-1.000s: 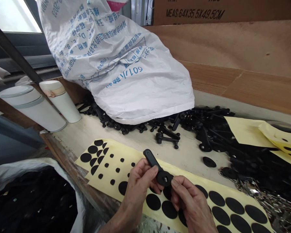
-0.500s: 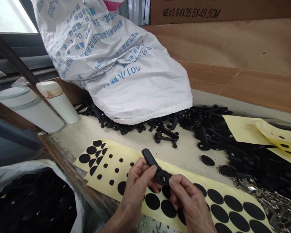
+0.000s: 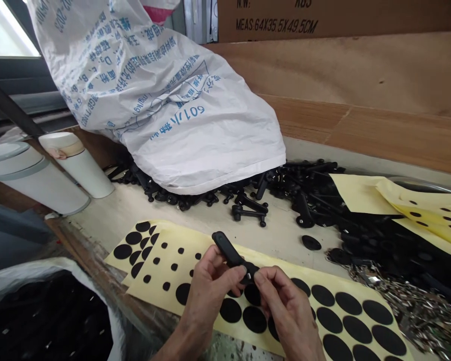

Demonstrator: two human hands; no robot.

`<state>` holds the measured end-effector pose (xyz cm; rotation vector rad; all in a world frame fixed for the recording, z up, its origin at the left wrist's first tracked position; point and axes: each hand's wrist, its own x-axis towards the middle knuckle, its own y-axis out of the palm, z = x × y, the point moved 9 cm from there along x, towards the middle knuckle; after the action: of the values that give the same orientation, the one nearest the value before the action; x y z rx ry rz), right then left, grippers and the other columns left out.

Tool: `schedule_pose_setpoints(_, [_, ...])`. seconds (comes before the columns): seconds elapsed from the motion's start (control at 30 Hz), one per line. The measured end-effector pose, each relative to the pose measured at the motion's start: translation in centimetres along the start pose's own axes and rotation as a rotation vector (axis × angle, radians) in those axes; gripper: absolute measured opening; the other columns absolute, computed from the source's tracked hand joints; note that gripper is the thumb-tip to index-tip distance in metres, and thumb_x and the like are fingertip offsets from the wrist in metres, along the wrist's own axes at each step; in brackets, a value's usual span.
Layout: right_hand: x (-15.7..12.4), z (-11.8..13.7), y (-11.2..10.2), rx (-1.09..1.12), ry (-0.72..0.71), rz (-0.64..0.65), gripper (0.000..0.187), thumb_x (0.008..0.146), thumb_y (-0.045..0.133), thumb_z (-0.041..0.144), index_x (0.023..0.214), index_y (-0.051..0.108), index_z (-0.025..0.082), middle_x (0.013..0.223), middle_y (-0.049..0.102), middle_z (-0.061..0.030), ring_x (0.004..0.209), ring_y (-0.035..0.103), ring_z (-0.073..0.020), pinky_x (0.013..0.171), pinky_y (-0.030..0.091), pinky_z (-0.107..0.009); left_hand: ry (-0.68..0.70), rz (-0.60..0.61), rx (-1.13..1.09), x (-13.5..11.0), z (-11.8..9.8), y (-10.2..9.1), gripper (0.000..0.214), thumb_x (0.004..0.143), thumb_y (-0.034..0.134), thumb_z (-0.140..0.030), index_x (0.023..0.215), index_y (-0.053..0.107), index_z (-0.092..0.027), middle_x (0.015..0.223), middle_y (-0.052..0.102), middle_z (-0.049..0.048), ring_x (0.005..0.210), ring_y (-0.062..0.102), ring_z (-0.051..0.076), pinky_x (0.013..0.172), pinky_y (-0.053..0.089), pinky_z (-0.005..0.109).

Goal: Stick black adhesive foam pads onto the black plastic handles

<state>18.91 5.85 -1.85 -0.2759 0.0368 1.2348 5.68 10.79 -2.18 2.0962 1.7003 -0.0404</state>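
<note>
Both my hands are low in the view and hold a black plastic lever-shaped part (image 3: 227,249) above a yellow backing sheet (image 3: 161,273) of black adhesive discs. My left hand (image 3: 206,296) grips its arm, and my right hand (image 3: 285,311) pinches its round end with the fingertips. Those fingers hide most of the round end. The sheet's discs come in several sizes, and the nearest ones lie under my hands. A loose black disc (image 3: 311,242) rests on the pale bench top (image 3: 281,230) to the right.
Black plastic parts (image 3: 376,245) lie heaped at the right and under a white printed woven sack (image 3: 173,110). Shiny metal pieces (image 3: 409,306) lie at right. An open sack of black parts (image 3: 48,321) sits lower left. Two white cups (image 3: 77,165) stand at left.
The whole scene has slid left and slightly up as my head turned. My hands have rotated the part, and their fingers now cover more of its round end.
</note>
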Motion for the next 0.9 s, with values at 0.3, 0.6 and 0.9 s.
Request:
schedule_pose_setpoints(0.3, [-2.1,4.4,-0.1,-0.898,-0.572,-0.243,0.032,0.097,0.030,0.031,0.076,0.053,0.022,0.074,0.054,-0.0024,0.052,0.051,-0.0139,0.043,0.030,-0.026,-0.036,0.007,0.046,-0.3,0.0,0.4,0.016,0.074,0.068,-0.024,0.079,0.056,-0.016,0.066,0.059,-0.0031,0.042,0.045,0.004,0.051,0.047,0.022])
schedule_pose_setpoints(0.6, [0.8,1.6,-3.3,-0.371,-0.185,0.002,0.033,0.097,0.034,0.041,0.096,0.062,0.024,0.082,0.062,-0.0045,0.072,0.058,-0.0198,0.065,0.044,-0.031,-0.143,0.148,-0.044,0.0,1.4,1.1,0.020,0.073,0.067,-0.027,0.083,0.058,-0.013,0.063,0.062,0.0015,0.042,0.056,0.010,0.034,0.034,0.015])
schedule_pose_setpoints(0.9, [0.1,0.4,0.8,0.345,0.049,0.170,0.029,0.076,0.070,0.046,0.081,0.058,0.020,0.062,0.059,0.0035,0.053,0.053,-0.0115,0.050,0.042,-0.022,-0.050,0.240,-0.108,-0.8,0.4,1.8,0.020,0.083,0.062,-0.029,0.094,0.057,-0.013,0.076,0.062,0.0034,0.055,0.056,0.009,0.047,0.040,0.019])
